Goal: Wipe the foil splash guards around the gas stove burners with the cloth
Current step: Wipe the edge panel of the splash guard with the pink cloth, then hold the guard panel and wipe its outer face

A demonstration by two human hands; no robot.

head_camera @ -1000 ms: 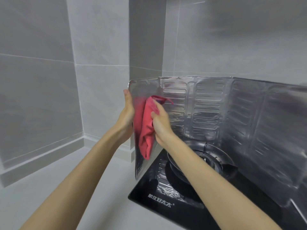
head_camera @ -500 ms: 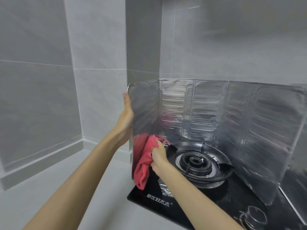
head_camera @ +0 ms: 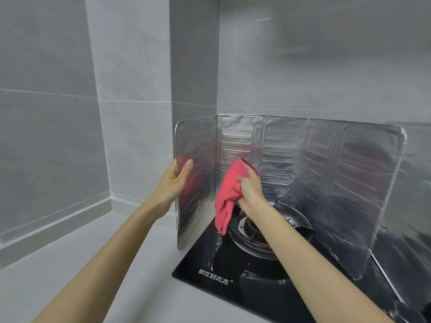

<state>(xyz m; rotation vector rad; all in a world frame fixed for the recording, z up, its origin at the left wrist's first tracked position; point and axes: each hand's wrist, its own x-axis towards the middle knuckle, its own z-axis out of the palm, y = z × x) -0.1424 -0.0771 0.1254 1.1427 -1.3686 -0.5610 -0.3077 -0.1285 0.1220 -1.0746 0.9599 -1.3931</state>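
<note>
Foil guard [head_camera: 349,183] on three sides of burner [head_camera: 245,232], front open.

Reaching forward with both bare arms, elbows nearly straight. Gripping the near edge of the foil splash guard [head_camera: 198,159] in the left hand [head_camera: 173,180], thumb laid on its inner face, fingers hidden behind. Clutching a bunched pink-red cloth [head_camera: 229,190] in the right hand [head_camera: 250,190], fingers curled, knuckles upward.

Your cloth [head_camera: 229,194] is pinkish red. The foil splash guard [head_camera: 291,164] is shiny silver, embossed with rows of horizontal ribs. The stove top [head_camera: 200,259] is glossy black with white lettering; the worktop [head_camera: 98,264] and wall tiles [head_camera: 46,136] are pale grey.
</note>
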